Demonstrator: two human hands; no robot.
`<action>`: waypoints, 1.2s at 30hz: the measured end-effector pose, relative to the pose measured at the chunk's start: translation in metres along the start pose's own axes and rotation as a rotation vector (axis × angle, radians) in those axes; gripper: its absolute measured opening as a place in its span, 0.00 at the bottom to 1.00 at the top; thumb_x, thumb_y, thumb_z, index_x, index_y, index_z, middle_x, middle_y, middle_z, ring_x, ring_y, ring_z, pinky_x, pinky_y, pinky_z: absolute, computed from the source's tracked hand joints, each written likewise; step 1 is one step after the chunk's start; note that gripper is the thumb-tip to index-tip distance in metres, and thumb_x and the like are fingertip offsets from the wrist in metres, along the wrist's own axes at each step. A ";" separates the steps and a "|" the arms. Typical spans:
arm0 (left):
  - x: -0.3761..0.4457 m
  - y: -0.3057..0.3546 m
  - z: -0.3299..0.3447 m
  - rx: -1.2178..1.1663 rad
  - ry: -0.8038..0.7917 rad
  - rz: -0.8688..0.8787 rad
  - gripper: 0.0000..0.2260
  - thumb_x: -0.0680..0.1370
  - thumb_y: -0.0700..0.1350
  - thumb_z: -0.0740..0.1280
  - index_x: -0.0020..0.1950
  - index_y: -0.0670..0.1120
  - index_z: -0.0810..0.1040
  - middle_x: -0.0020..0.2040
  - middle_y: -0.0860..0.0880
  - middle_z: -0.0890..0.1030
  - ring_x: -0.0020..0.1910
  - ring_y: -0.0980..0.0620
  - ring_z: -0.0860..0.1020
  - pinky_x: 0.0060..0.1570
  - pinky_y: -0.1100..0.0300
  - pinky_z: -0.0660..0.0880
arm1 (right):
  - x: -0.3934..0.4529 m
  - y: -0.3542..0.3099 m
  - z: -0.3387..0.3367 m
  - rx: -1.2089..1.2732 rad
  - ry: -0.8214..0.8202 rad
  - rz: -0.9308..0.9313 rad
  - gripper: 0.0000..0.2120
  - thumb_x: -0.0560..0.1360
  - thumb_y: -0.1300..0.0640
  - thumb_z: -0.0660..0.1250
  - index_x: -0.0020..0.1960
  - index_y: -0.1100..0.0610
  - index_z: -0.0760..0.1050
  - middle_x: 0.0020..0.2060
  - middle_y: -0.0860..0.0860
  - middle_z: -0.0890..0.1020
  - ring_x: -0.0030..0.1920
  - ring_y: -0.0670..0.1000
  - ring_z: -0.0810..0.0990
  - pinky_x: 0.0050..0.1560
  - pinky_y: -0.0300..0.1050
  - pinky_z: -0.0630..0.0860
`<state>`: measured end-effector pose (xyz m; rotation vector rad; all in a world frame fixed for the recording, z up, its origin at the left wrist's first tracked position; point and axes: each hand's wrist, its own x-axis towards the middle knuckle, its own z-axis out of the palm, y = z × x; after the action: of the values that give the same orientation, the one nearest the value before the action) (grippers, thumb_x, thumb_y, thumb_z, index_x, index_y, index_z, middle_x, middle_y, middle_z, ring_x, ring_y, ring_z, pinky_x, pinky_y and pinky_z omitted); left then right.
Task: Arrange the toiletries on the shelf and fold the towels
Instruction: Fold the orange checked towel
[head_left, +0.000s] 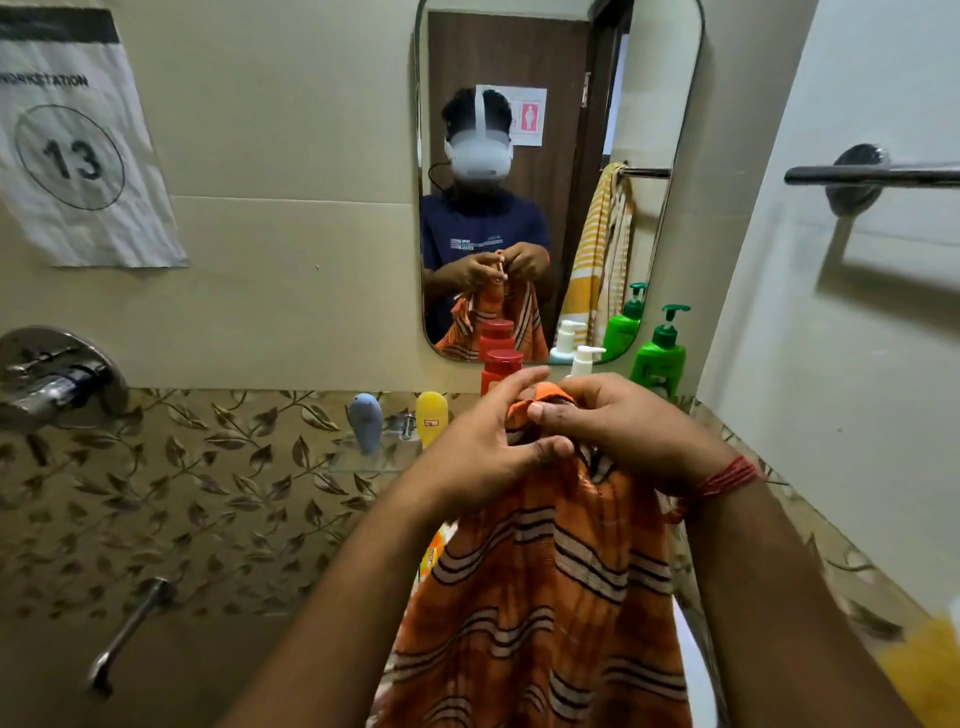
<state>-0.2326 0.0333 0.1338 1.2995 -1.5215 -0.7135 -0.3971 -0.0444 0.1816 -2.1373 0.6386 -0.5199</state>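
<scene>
Orange striped towel (545, 582) is being pinched at its top corners by left hand (483, 447) and right hand (618, 431), centre frame.

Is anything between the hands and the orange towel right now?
No. Both the left hand and the right hand already pinch the orange striped towel at its top edge, and it hangs free below them in front of the bottles.

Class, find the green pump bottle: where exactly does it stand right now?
In the head view, the green plastic pump bottle stands right of the mirror's lower corner, beside the white pump bottle.
</scene>
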 end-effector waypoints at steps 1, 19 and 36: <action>0.000 0.001 0.002 0.011 -0.025 0.011 0.35 0.71 0.59 0.76 0.75 0.64 0.65 0.72 0.52 0.74 0.69 0.56 0.75 0.66 0.53 0.76 | 0.000 0.000 0.000 0.030 -0.012 -0.015 0.07 0.79 0.51 0.66 0.53 0.51 0.81 0.47 0.50 0.87 0.49 0.49 0.85 0.54 0.50 0.81; -0.011 0.012 -0.014 0.062 0.093 0.004 0.32 0.73 0.49 0.75 0.74 0.59 0.67 0.61 0.68 0.76 0.57 0.68 0.77 0.55 0.66 0.77 | -0.012 0.030 -0.017 0.224 -0.047 -0.049 0.16 0.75 0.49 0.67 0.45 0.64 0.79 0.37 0.53 0.80 0.39 0.50 0.78 0.40 0.41 0.76; -0.002 0.010 -0.027 0.026 0.477 0.009 0.10 0.74 0.57 0.69 0.50 0.54 0.79 0.46 0.56 0.84 0.41 0.60 0.82 0.42 0.61 0.80 | -0.033 0.069 -0.013 0.642 -0.019 -0.066 0.13 0.69 0.46 0.77 0.40 0.55 0.80 0.37 0.53 0.81 0.38 0.49 0.80 0.38 0.41 0.78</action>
<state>-0.2118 0.0414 0.1513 1.3634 -1.1495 -0.3421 -0.4486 -0.0691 0.1288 -1.5554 0.3269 -0.6379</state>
